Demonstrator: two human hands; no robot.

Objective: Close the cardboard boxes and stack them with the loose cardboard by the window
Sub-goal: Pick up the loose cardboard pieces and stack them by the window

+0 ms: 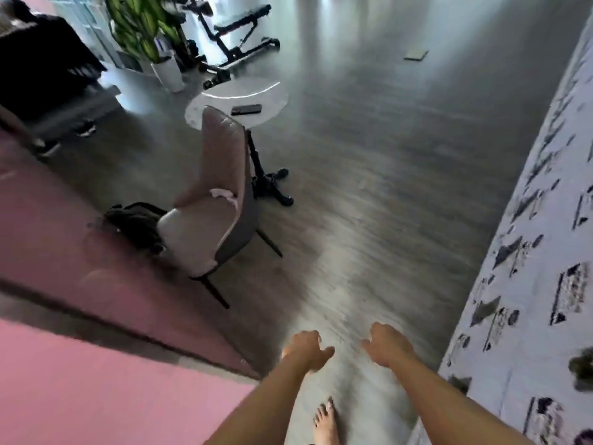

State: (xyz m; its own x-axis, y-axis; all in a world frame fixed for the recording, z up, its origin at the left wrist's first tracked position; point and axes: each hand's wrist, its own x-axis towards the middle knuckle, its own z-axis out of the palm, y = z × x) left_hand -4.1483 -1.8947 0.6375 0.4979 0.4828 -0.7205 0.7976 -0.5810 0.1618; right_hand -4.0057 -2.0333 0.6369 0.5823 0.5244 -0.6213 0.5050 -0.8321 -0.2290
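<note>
Hovering empty – left hand (306, 350), right hand (390, 346) | grey floor (385, 155), seemingly wood-grain – blurred

Head camera tilts steeply down, forward across the floor (369, 187), forearms nearest the lens.

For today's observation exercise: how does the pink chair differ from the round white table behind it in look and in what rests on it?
The pink chair is padded with a tall curved back, while the round white table is a flat, hard, glossy top. The chair stands on thin splayed dark legs; the table rests on one black central post with spreading feet. A pale crumpled cloth lies on the chair's seat; a dark phone lies flat on the table. Both stand on the grey floor.
</note>
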